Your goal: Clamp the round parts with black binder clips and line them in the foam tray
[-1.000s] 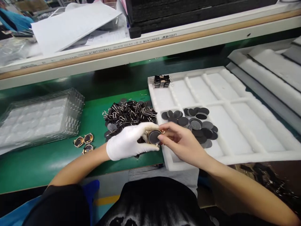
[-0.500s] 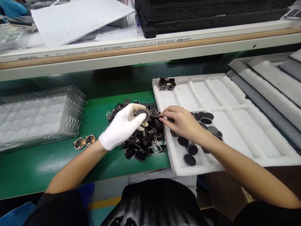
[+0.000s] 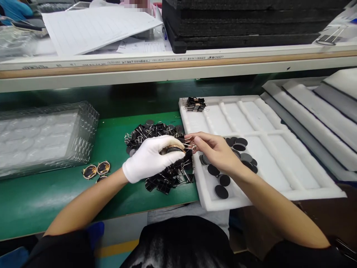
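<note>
My left hand (image 3: pixel 150 158), in a white glove, is closed round a round gold-rimmed part with a dark disc on it (image 3: pixel 172 149), held over a pile of black binder clips (image 3: pixel 161 156). My bare right hand (image 3: pixel 216 150) pinches a black binder clip (image 3: pixel 189 144) at the edge of that part. Both hands meet above the left edge of a white foam tray (image 3: pixel 279 160). Several dark round discs (image 3: pixel 237 149) lie in the tray's near-left compartment, partly hidden by my right hand.
Gold-rimmed round parts (image 3: pixel 96 170) lie on the green mat (image 3: pixel 55 193). A stack of clear blister trays (image 3: pixel 44 137) stands at left. A few clipped pieces (image 3: pixel 196 104) sit in the foam tray's far-left corner. More foam trays (image 3: pixel 320 108) are at right; papers (image 3: pixel 100 26) and black foam (image 3: pixel 245 22) sit on the shelf.
My left hand has turned the round part from face-up to nearly edge-on and lowered it slightly. My right hand has lifted a binder clip from the pile up to the part's edge.
</note>
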`<act>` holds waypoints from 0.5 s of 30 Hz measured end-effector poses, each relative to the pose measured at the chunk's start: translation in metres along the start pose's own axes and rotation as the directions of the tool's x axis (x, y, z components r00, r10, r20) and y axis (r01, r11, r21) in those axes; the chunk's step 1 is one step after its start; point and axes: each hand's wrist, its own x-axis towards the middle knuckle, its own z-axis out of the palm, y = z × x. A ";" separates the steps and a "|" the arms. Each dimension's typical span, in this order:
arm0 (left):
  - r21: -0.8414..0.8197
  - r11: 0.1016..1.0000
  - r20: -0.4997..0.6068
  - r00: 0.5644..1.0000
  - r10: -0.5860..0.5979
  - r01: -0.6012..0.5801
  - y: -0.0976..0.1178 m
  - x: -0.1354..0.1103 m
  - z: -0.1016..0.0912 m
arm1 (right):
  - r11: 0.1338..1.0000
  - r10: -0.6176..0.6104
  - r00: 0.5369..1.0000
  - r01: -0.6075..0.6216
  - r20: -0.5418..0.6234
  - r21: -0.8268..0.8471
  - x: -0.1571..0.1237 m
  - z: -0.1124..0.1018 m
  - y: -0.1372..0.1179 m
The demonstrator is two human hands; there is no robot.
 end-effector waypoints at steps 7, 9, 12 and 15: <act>0.431 0.883 -0.077 0.967 0.241 -0.186 0.000 0.001 0.022 | 0.960 0.025 0.971 0.044 -0.238 0.277 0.020 0.026 0.009; 0.538 0.818 -0.077 0.955 0.288 -0.203 0.000 0.003 0.029 | 0.977 -0.050 0.944 0.114 -0.326 0.181 0.031 0.030 0.009; 0.616 0.770 -0.085 0.957 0.277 -0.168 0.004 0.008 0.036 | 0.969 -0.025 0.922 0.116 -0.387 0.216 0.044 0.029 0.006; 0.612 0.779 -0.101 0.964 0.247 -0.135 0.012 0.015 0.039 | 0.953 0.083 0.935 0.026 -0.343 0.301 0.053 0.020 0.005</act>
